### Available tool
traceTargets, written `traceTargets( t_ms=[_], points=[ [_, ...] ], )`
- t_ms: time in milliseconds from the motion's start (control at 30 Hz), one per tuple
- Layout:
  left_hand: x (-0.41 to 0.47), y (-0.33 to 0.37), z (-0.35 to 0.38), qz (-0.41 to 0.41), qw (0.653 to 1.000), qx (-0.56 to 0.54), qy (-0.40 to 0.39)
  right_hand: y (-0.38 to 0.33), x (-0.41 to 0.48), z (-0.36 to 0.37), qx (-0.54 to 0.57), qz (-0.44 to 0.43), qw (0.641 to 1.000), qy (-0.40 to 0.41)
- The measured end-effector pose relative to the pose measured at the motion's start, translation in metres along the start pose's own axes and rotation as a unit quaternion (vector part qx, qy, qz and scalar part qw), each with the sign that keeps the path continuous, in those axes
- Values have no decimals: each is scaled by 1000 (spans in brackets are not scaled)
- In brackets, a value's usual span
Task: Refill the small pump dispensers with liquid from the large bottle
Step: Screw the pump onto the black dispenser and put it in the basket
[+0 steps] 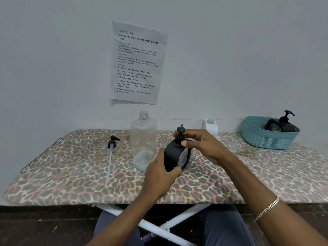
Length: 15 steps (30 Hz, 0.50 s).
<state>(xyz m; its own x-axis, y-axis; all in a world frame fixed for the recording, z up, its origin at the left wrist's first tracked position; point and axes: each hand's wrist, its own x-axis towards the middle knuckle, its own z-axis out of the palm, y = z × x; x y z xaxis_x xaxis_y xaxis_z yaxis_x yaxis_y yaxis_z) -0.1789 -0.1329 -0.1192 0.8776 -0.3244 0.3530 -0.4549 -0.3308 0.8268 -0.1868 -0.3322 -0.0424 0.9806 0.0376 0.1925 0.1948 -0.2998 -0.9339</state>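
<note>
The left hand [160, 174] clasps the small black dispenser [174, 157] while the right hand [202, 144] pinches its pump collar [179, 140], seemingly screwing it; next likely the teal basket [266, 137], far right.

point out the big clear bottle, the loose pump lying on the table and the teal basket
big clear bottle [143, 139]: head view, mid body
loose pump [112, 143]: head view, black collar
teal basket [266, 139]: head view, front wall

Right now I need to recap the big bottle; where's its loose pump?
In the head view the loose pump lies flat on the table, left of the clear bottle, its tube pointing toward the near edge.
</note>
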Motion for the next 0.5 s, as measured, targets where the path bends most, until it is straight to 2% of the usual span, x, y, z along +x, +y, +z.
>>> traceTargets(
  t_ms=[167,267,500],
  points=[
    [0,1,0,-3,1000,1,0,6,4,9,7,-1,996,93],
    [0,0,0,-4,1000,3,-1,7,4,18,-27,-26,991,131],
    [1,0,0,-7,1000,-4,-3,6,1,12,-31,-19,997,62]
  ],
)
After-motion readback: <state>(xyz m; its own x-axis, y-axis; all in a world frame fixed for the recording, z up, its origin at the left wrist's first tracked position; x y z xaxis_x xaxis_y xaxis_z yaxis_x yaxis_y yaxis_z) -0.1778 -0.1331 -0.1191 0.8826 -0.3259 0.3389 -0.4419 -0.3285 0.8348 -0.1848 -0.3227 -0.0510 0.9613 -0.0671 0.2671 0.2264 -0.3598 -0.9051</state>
